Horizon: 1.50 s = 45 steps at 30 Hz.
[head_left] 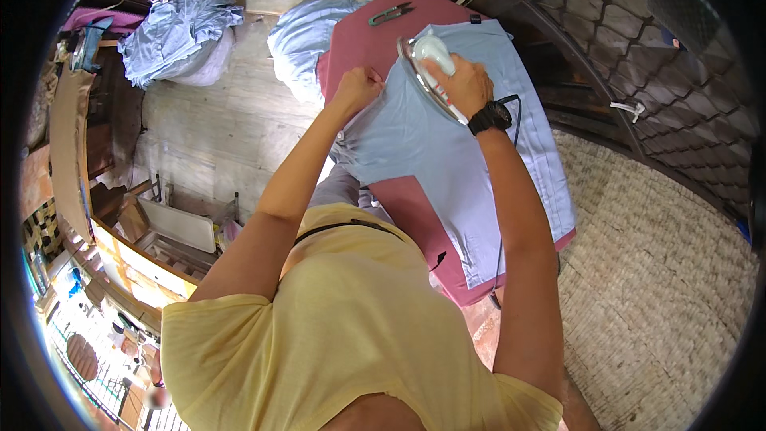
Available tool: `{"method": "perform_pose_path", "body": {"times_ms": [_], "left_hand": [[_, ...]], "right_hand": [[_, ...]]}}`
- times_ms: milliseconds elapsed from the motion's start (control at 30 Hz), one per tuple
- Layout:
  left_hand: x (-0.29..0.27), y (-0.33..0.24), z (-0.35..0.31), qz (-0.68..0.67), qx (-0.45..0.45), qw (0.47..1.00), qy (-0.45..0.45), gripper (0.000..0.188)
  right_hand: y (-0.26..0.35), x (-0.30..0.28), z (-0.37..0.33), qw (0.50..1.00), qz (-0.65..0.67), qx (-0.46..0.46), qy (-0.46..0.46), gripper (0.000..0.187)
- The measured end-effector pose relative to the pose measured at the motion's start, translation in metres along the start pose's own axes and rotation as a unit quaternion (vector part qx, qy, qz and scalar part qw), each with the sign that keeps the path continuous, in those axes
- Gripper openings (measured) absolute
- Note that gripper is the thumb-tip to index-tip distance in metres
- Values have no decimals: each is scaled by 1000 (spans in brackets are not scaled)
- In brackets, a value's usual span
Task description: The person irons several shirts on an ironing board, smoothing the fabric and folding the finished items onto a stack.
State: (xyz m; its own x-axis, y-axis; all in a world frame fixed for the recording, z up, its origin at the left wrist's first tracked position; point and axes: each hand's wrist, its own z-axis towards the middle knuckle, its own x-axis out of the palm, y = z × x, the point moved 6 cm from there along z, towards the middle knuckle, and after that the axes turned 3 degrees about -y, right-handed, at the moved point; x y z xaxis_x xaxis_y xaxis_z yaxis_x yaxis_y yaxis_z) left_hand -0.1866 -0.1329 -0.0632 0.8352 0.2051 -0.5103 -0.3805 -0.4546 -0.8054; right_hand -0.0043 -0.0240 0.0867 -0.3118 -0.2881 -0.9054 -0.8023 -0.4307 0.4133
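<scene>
A light blue garment (423, 144) lies spread over an ironing board with a dark pink cover (351, 32). My right hand (467, 84) is wrapped round the handle of a white and pale green clothes iron (432, 49), which rests on the far part of the cloth. A black watch is on that wrist, and the iron's dark cord (518, 116) runs beside it. At the garment's left edge, my left hand (361, 86) has its fingers closed on the fabric; the fingertips are partly hidden. Green-handled thread snips (389, 14) lie on the board's far end.
More light blue clothes (299, 36) hang by the board's left side. Another heap of blue clothes (179, 36) sits at the far left. A dark lattice metal gate (630, 56) stands close on the right, beside a textured pale floor (654, 263). Cluttered shelving (72, 152) lines the left.
</scene>
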Motion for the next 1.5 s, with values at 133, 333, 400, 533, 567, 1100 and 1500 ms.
{"method": "perform_pose_path", "body": {"times_ms": [133, 333, 400, 533, 567, 1100, 1500], "left_hand": [[-3, -12, -24, 3, 6, 1000, -26, 18], [-9, -10, -10, 15, 33, 996, -87, 23], [-12, -16, 9, 9, 28, 988, -149, 23], [0, -58, 33, -39, 98, 981, -162, 20], [7, -65, 39, -29, 114, 980, -161, 20], [17, -70, 76, -27, 55, 995, -82, 25], [1, -53, 46, -55, 71, 987, -133, 30]], "right_hand": [[0, 2, 4, 999, 20, 41, 29, 64], [-5, -3, -19, 997, 60, 49, 9, 62], [-15, -12, -32, 989, 97, 115, 7, 59], [-44, -10, -68, 988, 59, 137, -40, 58], [-46, -9, -75, 985, 65, 151, -53, 59], [-43, -1, -68, 982, 108, 148, -42, 64], [-18, -10, -24, 993, 46, 103, -25, 68]]}}
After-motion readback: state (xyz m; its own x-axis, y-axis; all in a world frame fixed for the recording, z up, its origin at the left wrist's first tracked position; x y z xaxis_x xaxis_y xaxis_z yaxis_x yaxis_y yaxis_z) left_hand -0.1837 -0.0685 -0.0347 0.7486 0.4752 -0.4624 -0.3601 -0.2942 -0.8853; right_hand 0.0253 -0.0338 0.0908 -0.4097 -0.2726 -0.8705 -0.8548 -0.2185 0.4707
